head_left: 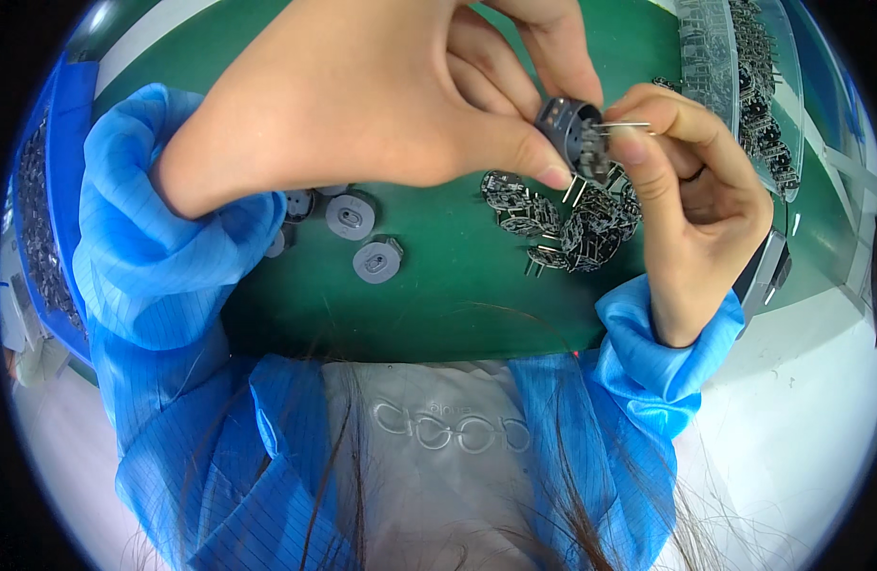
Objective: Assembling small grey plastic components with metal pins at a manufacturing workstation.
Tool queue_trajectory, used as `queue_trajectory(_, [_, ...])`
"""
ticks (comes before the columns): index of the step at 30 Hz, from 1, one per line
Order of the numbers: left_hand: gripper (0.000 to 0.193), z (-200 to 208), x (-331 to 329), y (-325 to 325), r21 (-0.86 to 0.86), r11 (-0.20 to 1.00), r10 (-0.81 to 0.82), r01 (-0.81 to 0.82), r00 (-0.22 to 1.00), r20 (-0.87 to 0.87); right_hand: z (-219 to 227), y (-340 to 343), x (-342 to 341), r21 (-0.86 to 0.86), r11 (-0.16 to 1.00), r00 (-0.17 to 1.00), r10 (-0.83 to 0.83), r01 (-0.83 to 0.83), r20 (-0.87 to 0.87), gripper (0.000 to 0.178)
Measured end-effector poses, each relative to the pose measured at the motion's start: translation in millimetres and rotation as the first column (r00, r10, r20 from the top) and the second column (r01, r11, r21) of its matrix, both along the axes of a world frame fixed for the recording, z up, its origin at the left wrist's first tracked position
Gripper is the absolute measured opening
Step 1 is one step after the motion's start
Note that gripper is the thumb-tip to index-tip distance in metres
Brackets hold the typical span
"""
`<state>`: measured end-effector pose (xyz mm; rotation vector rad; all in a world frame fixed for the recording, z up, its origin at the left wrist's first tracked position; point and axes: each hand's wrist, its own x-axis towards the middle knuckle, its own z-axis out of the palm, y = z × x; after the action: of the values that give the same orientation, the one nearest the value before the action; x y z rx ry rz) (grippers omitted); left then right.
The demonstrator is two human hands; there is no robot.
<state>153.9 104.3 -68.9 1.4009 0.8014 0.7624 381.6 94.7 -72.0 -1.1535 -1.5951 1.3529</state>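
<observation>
My left hand (381, 95) holds a small grey round housing (571, 133) between thumb and fingers, raised above the green mat (429, 295). Thin metal pins stick out of its lower side. My right hand (690, 200) touches the same housing from the right and pinches a thin metal pin (625, 125) at its top. Below the hands lies a heap of small round circuit boards with pins (571, 224). Two grey round caps (362, 238) lie on the mat to the left of that heap. Both arms wear blue sleeves.
A clear plastic tray (743, 86) full of dark assembled parts stands at the upper right. A blue bin (48, 209) with many dark parts sits at the far left. More grey caps (295, 205) lie partly hidden under my left sleeve.
</observation>
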Motion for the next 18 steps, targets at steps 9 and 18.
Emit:
queue_trajectory(9, [0.025, -4, 0, -1, 0.030, 1.000, 0.004, -0.004, 1.000, -0.017, -13, -10, -13, 0.511, 0.859, 0.963, -0.114, -0.027, 0.243, 0.016])
queue_trajectory(18, [0.026, 9, 7, -9, 0.039, 0.999, 0.023, -0.015, 0.977, -0.210, -21, -11, -16, 0.452, 0.890, 0.991, -0.107, 0.056, 0.087, 0.022])
